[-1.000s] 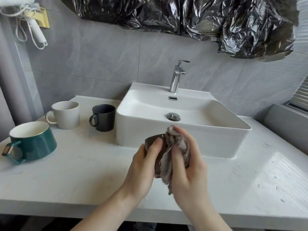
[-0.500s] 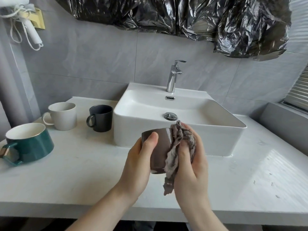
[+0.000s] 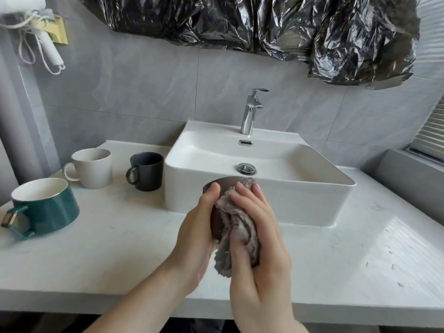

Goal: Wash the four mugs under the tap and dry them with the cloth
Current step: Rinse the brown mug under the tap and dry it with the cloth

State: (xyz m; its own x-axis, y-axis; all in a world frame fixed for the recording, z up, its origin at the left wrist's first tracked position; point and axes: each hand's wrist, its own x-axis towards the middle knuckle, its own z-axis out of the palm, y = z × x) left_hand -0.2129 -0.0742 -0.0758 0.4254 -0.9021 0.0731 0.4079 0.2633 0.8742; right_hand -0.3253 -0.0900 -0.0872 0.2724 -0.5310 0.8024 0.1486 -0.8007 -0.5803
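Brown mug [image 3: 217, 219] sits gripped in the left hand [image 3: 197, 234] while the right hand [image 3: 254, 236] presses the cloth [image 3: 236, 227] around it; drying looks underway, three mugs standing left of the grip, state unclear

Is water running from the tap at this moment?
No: the tap shows no stream, and the sink below it holds no running water.

This is a bathroom. A white sink [image 3: 259, 162] with a shiny tap [image 3: 249, 114] sits on a white desk [image 3: 120, 248], the wall [image 3: 149, 92] has grey tiles, and a hair dryer [image 3: 45, 42] hangs there.
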